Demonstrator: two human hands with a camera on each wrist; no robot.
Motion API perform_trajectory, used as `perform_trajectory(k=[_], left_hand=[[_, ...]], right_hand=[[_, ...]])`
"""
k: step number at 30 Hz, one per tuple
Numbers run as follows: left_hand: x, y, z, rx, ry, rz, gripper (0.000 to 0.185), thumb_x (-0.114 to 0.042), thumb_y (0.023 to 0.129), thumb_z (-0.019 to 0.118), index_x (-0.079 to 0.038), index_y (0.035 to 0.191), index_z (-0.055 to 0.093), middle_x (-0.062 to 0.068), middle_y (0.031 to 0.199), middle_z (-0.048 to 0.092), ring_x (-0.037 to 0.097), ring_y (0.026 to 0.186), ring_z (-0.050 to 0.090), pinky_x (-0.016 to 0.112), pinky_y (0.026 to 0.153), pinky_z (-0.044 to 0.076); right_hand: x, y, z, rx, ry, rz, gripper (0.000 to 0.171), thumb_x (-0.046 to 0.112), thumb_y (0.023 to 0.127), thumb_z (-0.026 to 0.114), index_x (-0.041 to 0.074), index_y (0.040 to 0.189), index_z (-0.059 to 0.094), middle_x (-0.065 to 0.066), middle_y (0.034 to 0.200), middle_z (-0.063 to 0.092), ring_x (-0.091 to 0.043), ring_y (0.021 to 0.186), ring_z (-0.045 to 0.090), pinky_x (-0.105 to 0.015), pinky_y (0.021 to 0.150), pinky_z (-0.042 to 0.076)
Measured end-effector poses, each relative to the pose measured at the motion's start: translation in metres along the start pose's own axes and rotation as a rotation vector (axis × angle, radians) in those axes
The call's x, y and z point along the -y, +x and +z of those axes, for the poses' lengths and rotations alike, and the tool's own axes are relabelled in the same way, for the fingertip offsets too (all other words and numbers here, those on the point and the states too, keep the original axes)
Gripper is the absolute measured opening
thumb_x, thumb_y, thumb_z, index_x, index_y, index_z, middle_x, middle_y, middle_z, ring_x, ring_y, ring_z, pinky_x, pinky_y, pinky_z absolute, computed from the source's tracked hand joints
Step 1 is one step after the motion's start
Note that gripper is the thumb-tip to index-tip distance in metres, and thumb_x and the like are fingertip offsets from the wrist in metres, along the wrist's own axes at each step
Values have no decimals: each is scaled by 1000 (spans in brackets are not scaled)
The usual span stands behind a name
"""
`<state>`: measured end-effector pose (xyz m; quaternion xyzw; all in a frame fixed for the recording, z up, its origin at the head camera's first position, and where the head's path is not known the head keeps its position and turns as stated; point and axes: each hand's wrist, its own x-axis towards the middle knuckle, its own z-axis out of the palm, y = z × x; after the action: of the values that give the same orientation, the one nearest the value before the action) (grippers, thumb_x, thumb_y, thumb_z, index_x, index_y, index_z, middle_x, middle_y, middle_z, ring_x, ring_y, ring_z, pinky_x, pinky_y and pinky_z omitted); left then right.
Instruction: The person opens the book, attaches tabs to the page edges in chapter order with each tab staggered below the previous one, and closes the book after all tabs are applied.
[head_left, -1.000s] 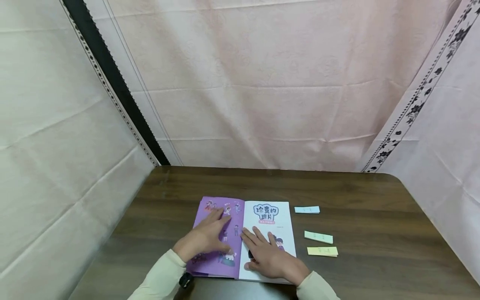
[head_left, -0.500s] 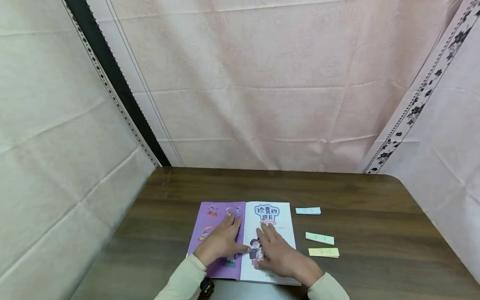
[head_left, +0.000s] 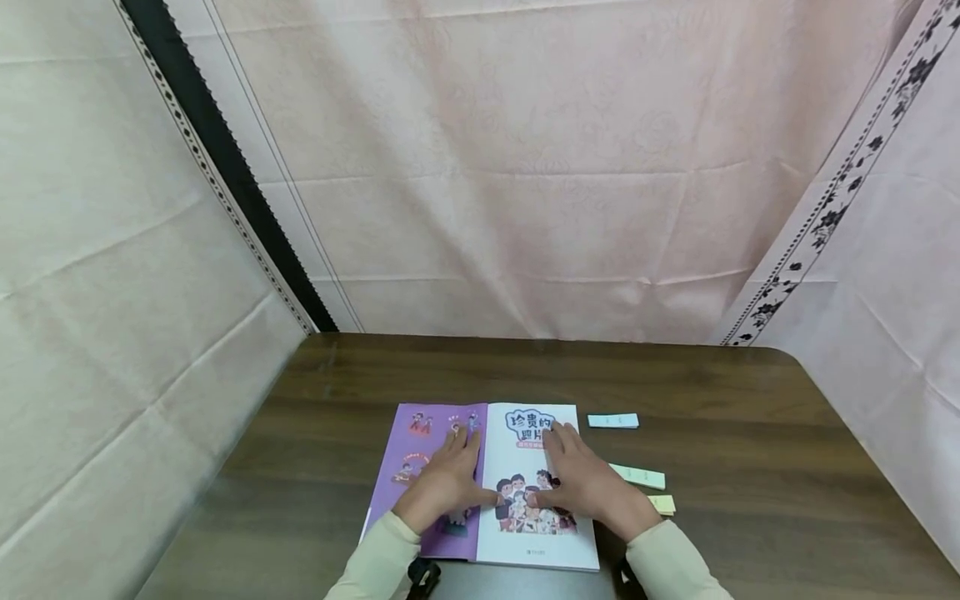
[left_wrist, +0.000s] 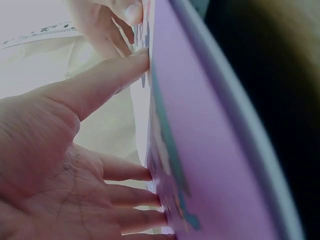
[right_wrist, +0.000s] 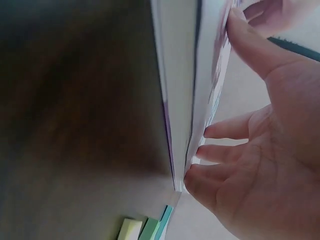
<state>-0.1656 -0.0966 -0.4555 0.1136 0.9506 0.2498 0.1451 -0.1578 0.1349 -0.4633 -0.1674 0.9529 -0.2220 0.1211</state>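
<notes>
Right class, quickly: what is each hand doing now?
Left hand: open, flat on the book's purple page.
Right hand: open, flat on the white page.

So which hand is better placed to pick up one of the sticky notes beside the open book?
Likely the right hand: it lies flat on the book's white page, right beside the green sticky note and yellow sticky note. The left hand presses the purple page, farther away.

A small home-like corner, screened with cloth on all sides.

A dark wooden table [head_left: 750, 433] stands against pale pink fabric sheets [head_left: 525, 167] that hang as walls, one with a black flower border [head_left: 840, 200]. On the table lie an open children's picture book [head_left: 525, 500] and some coloured paper slips [head_left: 613, 421].
</notes>
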Motion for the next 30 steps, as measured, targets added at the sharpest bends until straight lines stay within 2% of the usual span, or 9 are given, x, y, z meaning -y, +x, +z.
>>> perform_trajectory(k=[9,17,23,30], left_hand=[[-3,1,2,-7,-7,-11,113,-37,76,94,7,161,33,32,169,23,49,157,21,65,123,27],[-4,1,2,-15,-11,-4,111,-36,77,93,7,160,34,33,168,23,50,157,20,66,122,27],[-3,1,1,-12,7,-8,111,-36,78,93,7,161,33,33,169,22,49,157,20,65,123,26],[-3,1,2,-9,15,-9,112,-37,78,93,7,161,32,33,169,21,49,157,20,64,124,26]], right_hand=[[-11,28,-7,-15,-74,33,111,49,82,90,-8,159,35,-29,169,24,-48,157,23,-60,121,34],[-25,55,-25,-93,-273,-18,112,65,74,89,-2,154,49,-26,155,48,-48,146,41,-63,122,31],[-27,58,-26,-126,-340,-30,105,68,73,87,1,148,58,-23,150,54,-47,142,45,-64,120,33],[-22,50,-21,-171,-411,-54,98,66,77,86,2,146,60,-21,150,56,-46,144,44,-64,121,31]])
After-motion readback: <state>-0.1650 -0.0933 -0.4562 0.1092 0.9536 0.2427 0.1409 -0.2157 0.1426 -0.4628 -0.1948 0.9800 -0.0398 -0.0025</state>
